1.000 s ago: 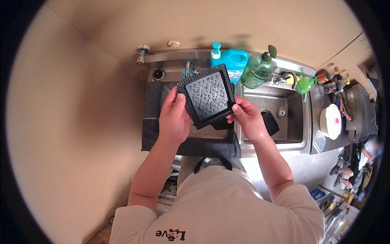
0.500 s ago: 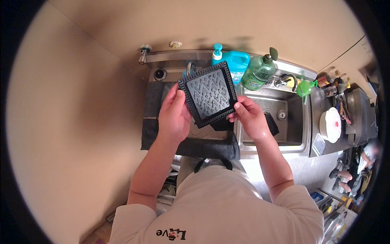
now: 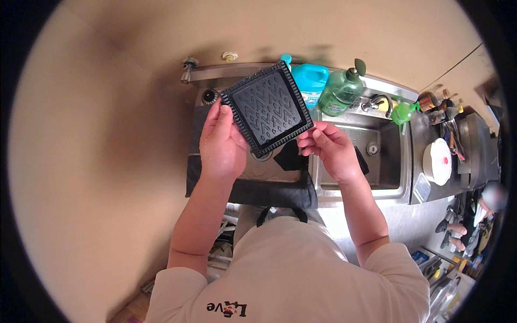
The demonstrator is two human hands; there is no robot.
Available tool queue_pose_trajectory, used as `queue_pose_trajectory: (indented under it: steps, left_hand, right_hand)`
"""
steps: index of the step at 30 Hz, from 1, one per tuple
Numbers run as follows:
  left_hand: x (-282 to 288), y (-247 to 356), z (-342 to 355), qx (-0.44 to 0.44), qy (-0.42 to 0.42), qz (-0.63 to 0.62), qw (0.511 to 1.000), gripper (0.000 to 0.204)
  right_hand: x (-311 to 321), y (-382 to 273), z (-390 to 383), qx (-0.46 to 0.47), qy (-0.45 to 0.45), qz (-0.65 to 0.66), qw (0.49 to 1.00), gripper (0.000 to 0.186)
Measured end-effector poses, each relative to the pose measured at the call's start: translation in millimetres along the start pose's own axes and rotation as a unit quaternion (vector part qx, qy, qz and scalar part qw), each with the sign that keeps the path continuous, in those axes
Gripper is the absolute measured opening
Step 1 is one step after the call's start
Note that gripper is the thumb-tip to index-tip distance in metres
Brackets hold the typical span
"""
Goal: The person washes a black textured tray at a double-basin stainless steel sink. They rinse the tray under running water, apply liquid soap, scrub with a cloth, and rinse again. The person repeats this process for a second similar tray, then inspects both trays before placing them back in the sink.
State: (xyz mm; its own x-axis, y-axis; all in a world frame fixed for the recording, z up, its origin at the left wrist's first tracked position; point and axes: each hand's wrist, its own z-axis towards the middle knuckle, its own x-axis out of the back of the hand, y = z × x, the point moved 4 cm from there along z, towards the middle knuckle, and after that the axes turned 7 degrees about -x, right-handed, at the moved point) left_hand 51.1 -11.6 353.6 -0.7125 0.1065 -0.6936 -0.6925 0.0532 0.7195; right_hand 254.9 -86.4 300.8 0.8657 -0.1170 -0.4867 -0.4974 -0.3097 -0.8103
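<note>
Raised over the sinks is a square black tray (image 3: 271,110) with a ribbed rim and a raised pattern of V-shapes and small diamonds. It is tilted, its patterned face toward me. My left hand (image 3: 223,142) is closed on its left edge, thumb in front and some fingers hidden behind. At the lower right corner, my right hand (image 3: 331,153) pinches the rim between thumb and fingers. Below the tray, a black piece (image 3: 291,157) lies in the left sink, partly covered. Another dark item (image 3: 362,160) shows in the right sink (image 3: 385,175), beside my right hand.
A blue jug (image 3: 311,81), a large green pump bottle (image 3: 342,91) and a small green bottle (image 3: 402,113) line the back ledge near a faucet (image 3: 379,103). Dark cloth (image 3: 258,195) drapes the left sink's front. A white lidded bowl (image 3: 437,161) stands right; another person sits far right.
Both hands have moved the tray slightly left and up and changed its tilt, so its face reflects less light. The right hand now grips nearer the tray's corner.
</note>
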Motion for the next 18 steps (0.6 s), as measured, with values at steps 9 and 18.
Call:
queue_pose_trajectory:
  steps: [9,18]
  left_hand:
    - [-21.8,4.2,1.0,0.01,0.01,0.027,1.0,0.028]
    - [-25.9,3.3,-1.7,0.005,-0.014,0.025,1.0,0.027]
  right_hand:
    - [0.4,-12.9,-10.4,0.027,-0.002,-0.001,1.0,0.02]
    - [4.5,-21.1,-18.9,0.049,-0.005,-0.01,0.999,0.021]
